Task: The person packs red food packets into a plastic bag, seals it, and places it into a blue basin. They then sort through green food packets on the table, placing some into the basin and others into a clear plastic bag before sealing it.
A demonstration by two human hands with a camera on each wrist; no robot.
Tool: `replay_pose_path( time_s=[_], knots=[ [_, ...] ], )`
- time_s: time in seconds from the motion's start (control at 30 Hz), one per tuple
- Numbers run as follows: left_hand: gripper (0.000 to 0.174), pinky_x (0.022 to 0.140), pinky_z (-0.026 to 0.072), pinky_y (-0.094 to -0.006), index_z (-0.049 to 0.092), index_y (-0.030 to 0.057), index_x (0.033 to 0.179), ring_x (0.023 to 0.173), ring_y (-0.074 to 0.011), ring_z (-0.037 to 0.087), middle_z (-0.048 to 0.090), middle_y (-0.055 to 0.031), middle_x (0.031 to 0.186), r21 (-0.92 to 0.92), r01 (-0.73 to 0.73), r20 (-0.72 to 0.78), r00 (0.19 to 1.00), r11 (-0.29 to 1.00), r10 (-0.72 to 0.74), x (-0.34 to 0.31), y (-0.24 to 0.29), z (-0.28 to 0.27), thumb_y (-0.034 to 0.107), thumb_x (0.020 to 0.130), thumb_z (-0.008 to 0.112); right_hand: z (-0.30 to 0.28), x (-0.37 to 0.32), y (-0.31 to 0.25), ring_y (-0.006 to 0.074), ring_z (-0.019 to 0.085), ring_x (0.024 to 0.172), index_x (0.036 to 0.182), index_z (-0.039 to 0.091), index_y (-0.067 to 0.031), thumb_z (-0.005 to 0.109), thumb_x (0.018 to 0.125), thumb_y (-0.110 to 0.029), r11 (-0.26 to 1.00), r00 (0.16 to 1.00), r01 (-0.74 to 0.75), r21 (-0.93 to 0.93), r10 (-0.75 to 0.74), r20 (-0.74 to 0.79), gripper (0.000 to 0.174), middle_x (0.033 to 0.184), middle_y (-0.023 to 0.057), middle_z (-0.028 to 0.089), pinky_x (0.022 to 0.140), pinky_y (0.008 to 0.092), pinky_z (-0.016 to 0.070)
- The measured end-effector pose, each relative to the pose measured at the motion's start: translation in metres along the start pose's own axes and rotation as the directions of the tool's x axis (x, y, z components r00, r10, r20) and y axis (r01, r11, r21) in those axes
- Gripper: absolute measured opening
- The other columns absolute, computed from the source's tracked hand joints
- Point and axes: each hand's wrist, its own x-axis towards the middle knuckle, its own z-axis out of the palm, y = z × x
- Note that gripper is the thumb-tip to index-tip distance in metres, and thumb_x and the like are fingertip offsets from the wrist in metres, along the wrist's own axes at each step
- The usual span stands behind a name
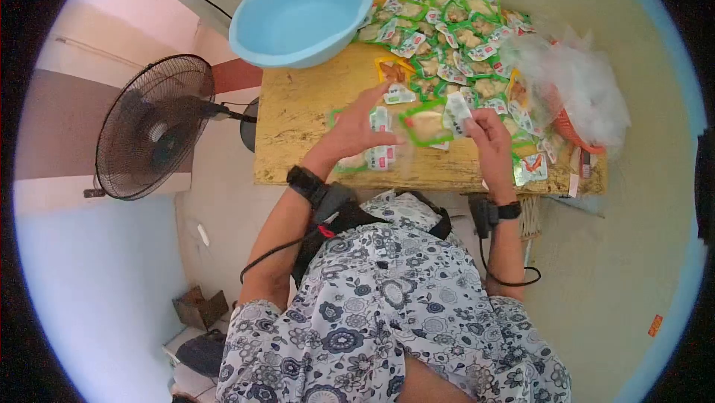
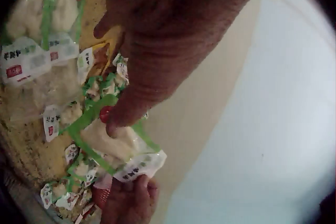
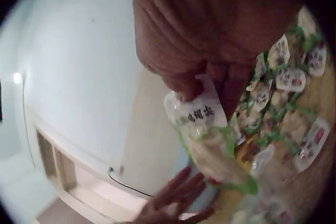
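My right hand (image 1: 492, 151) pinches the white end of a green-edged clear packet (image 1: 427, 126) with pale food inside, held above the wooden table. The right wrist view shows thumb and fingers on the packet's white label (image 3: 197, 109). Just left of the packet, my left hand (image 1: 356, 131) is spread, thumb apart from the fingers; in the left wrist view its thumb overlaps the packet (image 2: 113, 139), and contact is unclear. Below the left hand, several similar packets (image 1: 382, 148) lie side by side at the table's front.
A heap of packets (image 1: 465, 34) covers the back right of the yellow wooden table (image 1: 298, 116). A blue basin (image 1: 302, 16) stands at the back left. Clear plastic bags (image 1: 588, 86) lie over a red basket (image 1: 570, 131) on the right. A black fan (image 1: 160, 127) stands left.
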Motion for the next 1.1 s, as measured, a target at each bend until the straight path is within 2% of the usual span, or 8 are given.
replay_pose_path(
  time_s=[0.2, 0.27, 0.4, 0.5, 0.6, 0.7, 0.87, 1.1],
  knots=[
    [0.065, 0.095, 0.0452, -0.0317, 0.055, 0.0038, 0.133, 0.105, -0.0169, 0.060, 0.066, -0.0133, 0.115, -0.260, 0.236, 0.377, 0.918, 0.936, -0.127, -0.003, 0.042, -0.011, 0.032, 0.079, 0.078, 0.015, 0.001, -0.014, 0.0094, 0.060, 0.086, 0.105, 0.059, -0.0027, 0.059, 0.095, -0.010, 0.946, 0.999, -0.050, 0.319, 0.046, 0.021, 0.012, 0.093, 0.0007, 0.063, 0.079, 0.0283, 0.0514],
    [0.059, 0.090, 0.0491, -0.0336, 0.058, 0.0044, 0.131, 0.097, -0.0167, 0.064, 0.070, -0.0118, 0.107, -0.307, 0.425, 0.475, 0.844, 0.852, -0.250, -0.007, 0.015, 0.003, 0.032, 0.081, 0.075, 0.016, 0.002, -0.002, 0.0119, 0.062, 0.090, 0.110, 0.059, -0.0029, 0.059, 0.095, -0.010, 0.986, 1.000, 0.020, 0.168, -0.019, -0.008, 0.017, 0.098, 0.0039, 0.065, 0.082, 0.0301, 0.0525],
    [0.046, 0.083, 0.0515, -0.0321, 0.062, 0.0056, 0.126, 0.088, -0.0132, 0.065, 0.072, -0.0096, 0.102, -0.124, 0.155, 0.191, 0.973, 0.980, -0.129, -0.008, 0.030, -0.004, 0.029, 0.087, 0.071, 0.015, -0.005, -0.016, 0.0193, 0.065, 0.102, 0.120, 0.056, -0.0026, 0.059, 0.095, -0.011, 0.926, 0.971, -0.181, 0.332, 0.221, -0.088, 0.027, 0.115, 0.0103, 0.064, 0.090, 0.0334, 0.0522],
    [0.042, 0.082, 0.0514, -0.0330, 0.064, 0.0064, 0.122, 0.087, -0.0163, 0.067, 0.072, -0.0119, 0.103, 0.004, 0.007, 0.092, 0.996, 1.000, -0.008, -0.007, 0.027, -0.007, 0.029, 0.087, 0.070, 0.009, -0.008, -0.001, 0.0237, 0.061, 0.114, 0.127, 0.052, -0.0033, 0.061, 0.093, -0.014, 1.000, 0.999, 0.024, 0.005, -0.024, -0.031, 0.037, 0.127, 0.0115, 0.059, 0.096, 0.0361, 0.0494],
    [0.040, 0.081, 0.0511, -0.0328, 0.065, 0.0067, 0.120, 0.087, -0.0205, 0.068, 0.071, -0.0149, 0.102, 0.101, -0.235, 0.008, 0.972, 0.967, 0.236, -0.006, 0.025, 0.000, 0.029, 0.087, 0.070, 0.006, -0.015, -0.014, 0.0229, 0.055, 0.122, 0.129, 0.052, -0.0036, 0.065, 0.089, -0.016, 0.795, 0.948, -0.316, 0.517, 0.292, 0.130, 0.044, 0.130, 0.0089, 0.057, 0.101, 0.0354, 0.0455],
    [0.041, 0.078, 0.0506, -0.0329, 0.065, 0.0076, 0.120, 0.086, -0.0224, 0.068, 0.070, -0.0160, 0.099, 0.077, -0.140, 0.123, 0.984, 0.987, 0.130, -0.002, 0.035, -0.004, 0.031, 0.087, 0.069, 0.020, -0.021, -0.012, 0.0174, 0.057, 0.115, 0.131, 0.051, -0.0056, 0.067, 0.088, -0.018, 0.959, 1.000, -0.014, 0.282, 0.016, -0.006, 0.047, 0.131, 0.0079, 0.056, 0.093, 0.0306, 0.0483],
    [0.042, 0.068, 0.0479, -0.0350, 0.065, 0.0068, 0.119, 0.074, -0.0268, 0.064, 0.068, -0.0160, 0.087, 0.018, -0.008, 0.439, 0.899, 1.000, -0.001, 0.005, 0.030, -0.002, 0.032, 0.086, 0.069, 0.006, -0.023, -0.011, 0.0081, 0.055, 0.077, 0.117, 0.062, -0.0059, 0.067, 0.089, -0.021, 0.975, 0.961, -0.220, -0.014, 0.219, 0.170, 0.032, 0.102, 0.0004, 0.064, 0.071, 0.0244, 0.0459],
    [0.044, 0.065, 0.0502, -0.0401, 0.069, 0.0034, 0.094, 0.073, -0.0271, 0.066, 0.068, -0.0148, 0.081, 0.291, 0.119, 0.115, 0.981, 0.949, -0.158, 0.022, -0.025, 0.025, 0.047, 0.086, 0.065, -0.013, -0.031, 0.056, 0.0047, 0.052, 0.066, 0.103, 0.067, -0.0068, 0.067, 0.089, -0.022, 0.949, 0.933, -0.300, 0.093, 0.313, -0.176, 0.021, 0.080, -0.0051, 0.063, 0.056, 0.0228, 0.0407]
  ],
)
